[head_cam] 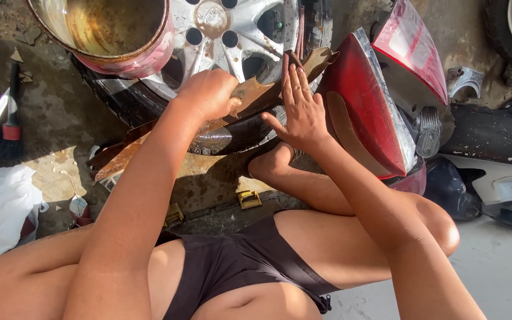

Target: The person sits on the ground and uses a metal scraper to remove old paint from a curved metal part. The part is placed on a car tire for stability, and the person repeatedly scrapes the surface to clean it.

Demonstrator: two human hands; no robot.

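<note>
- Head view: my left hand [208,95] is closed in a fist around the wider end of a rusty, flat metal strip [149,139], which lies across the tyre [232,133] of a car wheel on its side.
- My right hand [303,112] is open and flat, fingers spread, pressing the strip's far, ragged end down against the tyre and the alloy rim [238,29].
- To do this well, I judge the flat palm should keep the piece pinned while the fist does any pulling; the torn edge under my right fingers looks sharp, so fingers should stay on the face, not the edge.
- Just right of my right hand a red tail-light housing [368,106] leans close, leaving little side room there.
- Beyond my left hand a pink-rimmed basin [143,59] overhangs the wheel.
- Left of my left forearm the wet floor is more open, with a brush [10,118] and a white bag [1,207] well apart.
</note>
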